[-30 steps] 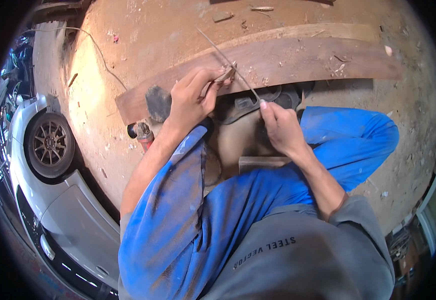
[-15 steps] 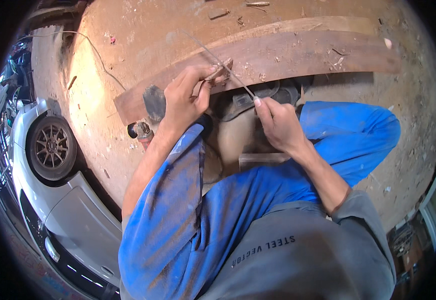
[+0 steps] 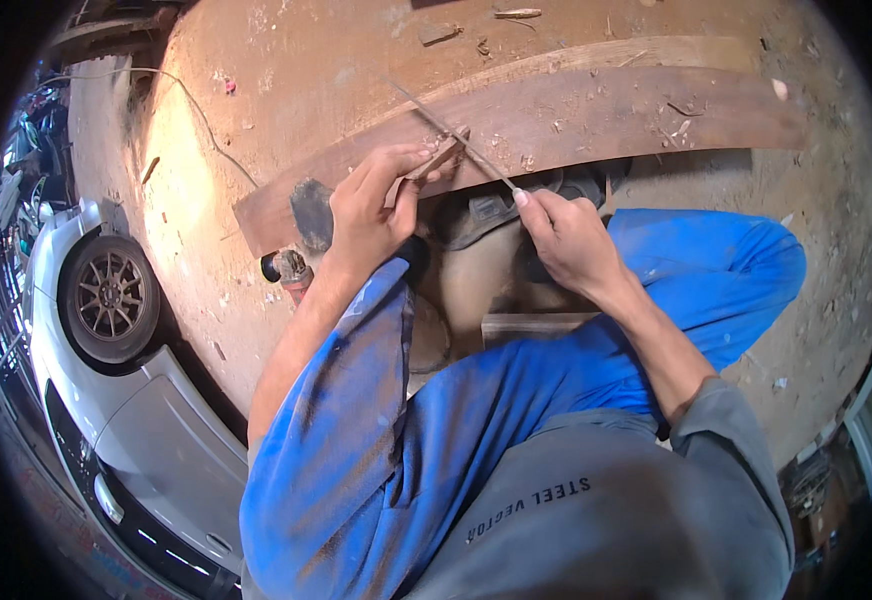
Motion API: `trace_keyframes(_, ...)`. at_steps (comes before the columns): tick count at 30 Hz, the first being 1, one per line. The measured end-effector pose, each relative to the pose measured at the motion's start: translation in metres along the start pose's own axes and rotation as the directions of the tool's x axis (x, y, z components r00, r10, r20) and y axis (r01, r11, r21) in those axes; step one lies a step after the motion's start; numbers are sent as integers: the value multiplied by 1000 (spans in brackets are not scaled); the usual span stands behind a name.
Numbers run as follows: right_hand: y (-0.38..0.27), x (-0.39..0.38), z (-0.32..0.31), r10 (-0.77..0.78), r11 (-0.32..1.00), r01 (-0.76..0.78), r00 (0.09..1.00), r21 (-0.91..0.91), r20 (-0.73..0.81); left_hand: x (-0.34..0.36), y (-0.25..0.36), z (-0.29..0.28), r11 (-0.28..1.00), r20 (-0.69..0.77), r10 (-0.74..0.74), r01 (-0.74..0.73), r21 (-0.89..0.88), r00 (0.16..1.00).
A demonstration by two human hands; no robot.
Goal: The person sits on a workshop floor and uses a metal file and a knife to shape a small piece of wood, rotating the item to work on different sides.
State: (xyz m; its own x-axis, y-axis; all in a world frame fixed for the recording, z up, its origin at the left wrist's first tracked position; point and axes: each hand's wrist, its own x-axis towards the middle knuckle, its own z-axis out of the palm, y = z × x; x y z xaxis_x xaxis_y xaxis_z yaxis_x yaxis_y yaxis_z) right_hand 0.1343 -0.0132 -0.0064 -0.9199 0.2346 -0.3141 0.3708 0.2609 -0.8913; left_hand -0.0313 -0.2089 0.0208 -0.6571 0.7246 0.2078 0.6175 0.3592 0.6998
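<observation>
At the bottom of the frame a grey shirt (image 3: pixel 596 520) and blue work trousers (image 3: pixel 436 430) fill the foreground, the knees spreading toward the lower left and the right middle. Just above them, at centre, the left hand (image 3: pixel 371 215) is curled closed around a small brown wooden piece (image 3: pixel 436 160), thumb and fingers pinching it from both sides. To its right the right hand (image 3: pixel 571 235) is closed on the lower end of a thin straight metal rod (image 3: pixel 456 135), fingertips pressed together near that end. The rod slants up and to the left from this grip, crosses the wooden piece where the left hand holds it, and ends free above the plank. Both hands sit near each other, apart, with the rod bridging them.

Behind the hands a long reddish-brown wooden plank (image 3: pixel 606 120) runs from centre left to the upper right, its near edge just beyond the fingers. Sandy dirt ground (image 3: pixel 286 80) lies open beyond and to the left of the plank, strewn with chips. At the far left edge stands a silver car (image 3: pixel 126 400) with a dark spoked wheel (image 3: pixel 106 295).
</observation>
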Motion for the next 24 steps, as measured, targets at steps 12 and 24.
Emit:
trace_keyframes(12, 14, 11, 3, -80, 995, 76, 995, -66, -53, 0, -5, 2, 997, -9, 83, -83, 7, 997)
trace_keyframes(24, 9, 2, 7, -83, 997, 82, 995, -9, -60, -6, -6, 4, 995, -24, 102, -102, 5, 995)
